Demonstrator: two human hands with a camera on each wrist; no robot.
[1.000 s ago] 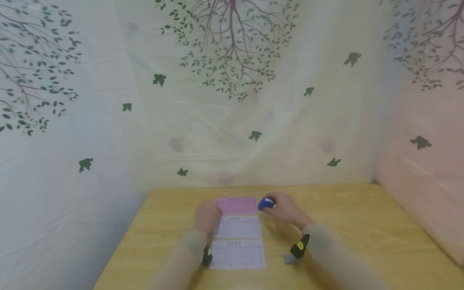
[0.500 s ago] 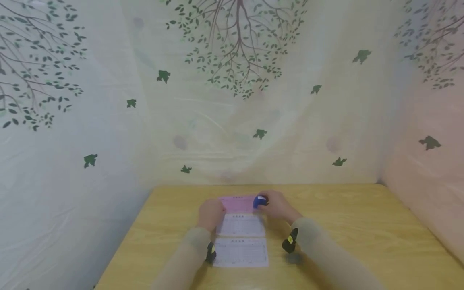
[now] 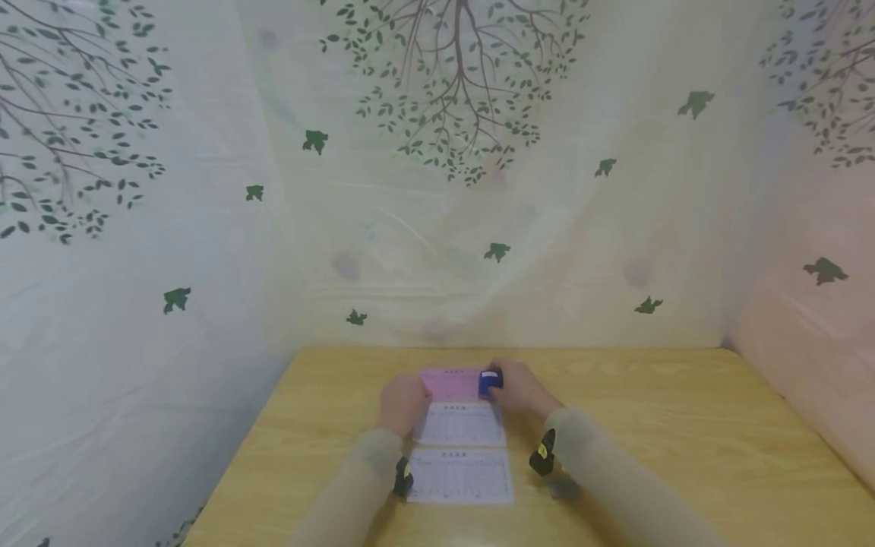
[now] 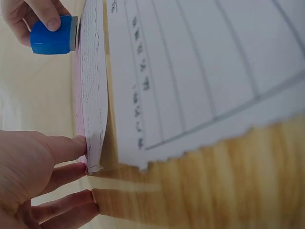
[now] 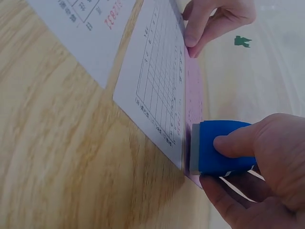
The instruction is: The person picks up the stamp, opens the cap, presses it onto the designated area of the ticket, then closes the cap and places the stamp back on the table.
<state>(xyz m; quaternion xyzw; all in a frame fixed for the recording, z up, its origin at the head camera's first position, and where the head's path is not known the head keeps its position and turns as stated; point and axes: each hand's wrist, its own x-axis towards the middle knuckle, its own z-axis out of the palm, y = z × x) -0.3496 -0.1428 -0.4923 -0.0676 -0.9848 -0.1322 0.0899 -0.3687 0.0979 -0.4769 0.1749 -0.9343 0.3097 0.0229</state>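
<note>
A pink printed form (image 3: 451, 386) lies at the far end of a column of paper forms. My right hand (image 3: 521, 386) grips a blue self-inking stamp (image 5: 221, 148), thumb on its near side. The stamp's grey base (image 5: 195, 149) is down at the pink form's right end; whether it presses fully on the paper cannot be told. At the form's left edge, my left hand (image 3: 403, 403) pinches the paper between thumb and index finger. Nearer lie a white form (image 3: 459, 424) and another white form (image 3: 461, 477), both flat.
A small grey flat piece (image 3: 563, 488) lies on the wooden table (image 3: 656, 425) below my right wrist. Behind the table's far edge hangs a pale curtain (image 3: 424, 289) printed with branches and leaves.
My right hand has carried the stamp leftward from beside the pink form onto its right end. My left hand stays at the form's left edge. The head view has shifted slightly.
</note>
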